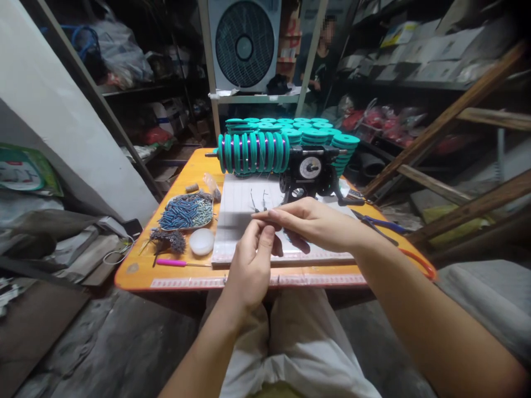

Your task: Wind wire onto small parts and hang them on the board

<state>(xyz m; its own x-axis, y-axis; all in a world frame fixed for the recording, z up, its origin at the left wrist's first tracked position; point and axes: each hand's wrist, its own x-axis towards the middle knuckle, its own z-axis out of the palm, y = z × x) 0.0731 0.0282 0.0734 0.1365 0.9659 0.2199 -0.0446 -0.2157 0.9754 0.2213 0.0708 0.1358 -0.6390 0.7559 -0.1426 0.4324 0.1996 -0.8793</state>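
Head view: I see both hands meeting over the white board (233, 224) that lies on the orange table (136, 268). The left hand (250, 268) is curled, thumb drawn close to its fingers. The right hand (311, 221) comes in from the side, its fingers extended together so that their tips touch the left's fingertips. Two thin dark wire-like pieces (264, 200) show just past the fingertips, over the board; from here I can't tell whether either hand has hold of them, or what sits hidden between the fingers.

Behind the hands I have a black winder with a round dial (310, 167), a row of teal spools (253, 153) on its shaft and stacked teal discs (317, 134) beyond. To the left of the board are a tray (213, 213) of small blue and pale-green parts (178, 214), a dark tangled bunch (168, 241), a translucent white dish (202, 242) and a pink-handled needle tool (171, 262). Blue-handled pliers (385, 224) lie off to the right.
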